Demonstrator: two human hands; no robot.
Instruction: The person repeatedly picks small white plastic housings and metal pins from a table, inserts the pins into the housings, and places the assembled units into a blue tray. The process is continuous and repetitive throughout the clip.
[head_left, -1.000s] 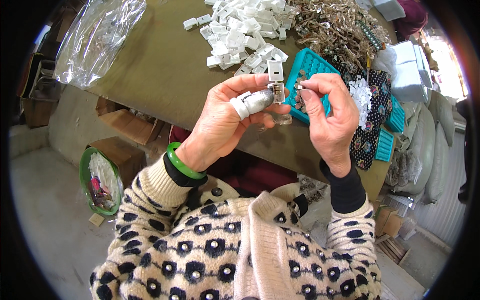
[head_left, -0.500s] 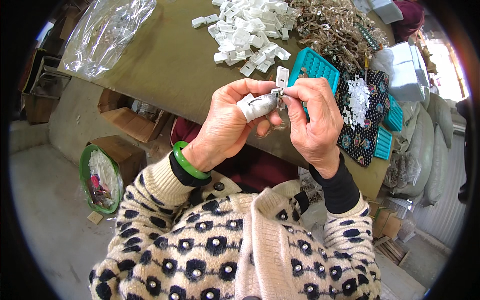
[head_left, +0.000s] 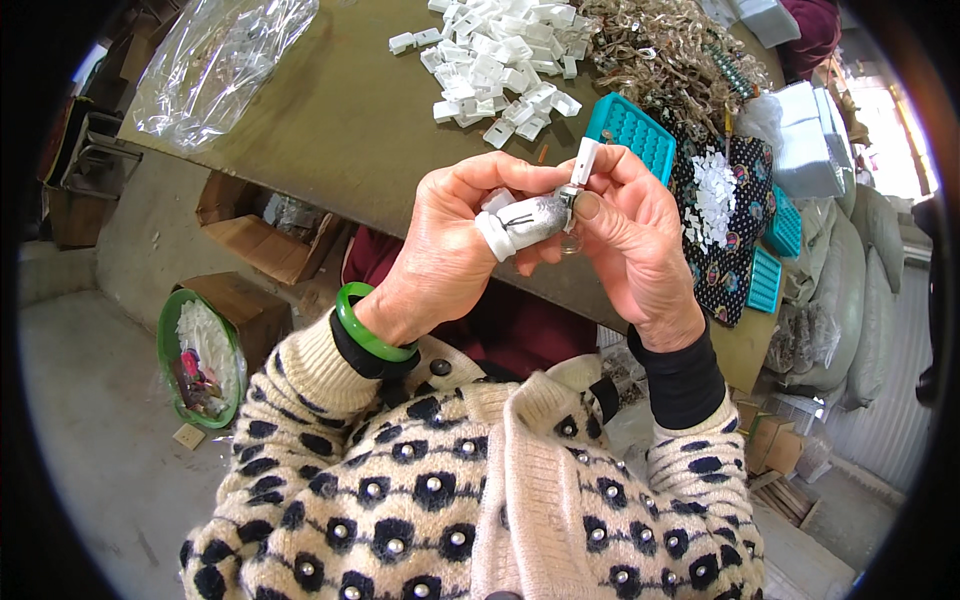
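Above the table's near edge, both hands meet at a small white plastic case [head_left: 584, 160] with a dark metallic bit at its lower end. My left hand [head_left: 425, 240] is closed, its fingers pinching the case from the left. A worn white-and-grey cover [head_left: 527, 222] wraps one of its fingers, and a green bangle [head_left: 362, 330] circles the wrist. My right hand [head_left: 645, 255] pinches the same case from the right, its thumb pressed at the metallic bit. Fingers hide much of the case. Beyond the hands lies a heap of similar white plastic cases [head_left: 515, 60].
Right of the heap are tangled clear-and-brown small parts [head_left: 650, 50] and a teal tray [head_left: 640, 135]. White flakes [head_left: 714, 200] lie on a patterned dark cloth [head_left: 745, 270]. Clear plastic wrap [head_left: 220, 65] covers the table's far left. A green basin [head_left: 235, 400] stands on the floor.
The white case has turned from showing its flat face to nearly edge-on, tilting right. My right thumb has moved up against the metallic bit, and the right fingers have shifted behind the case.
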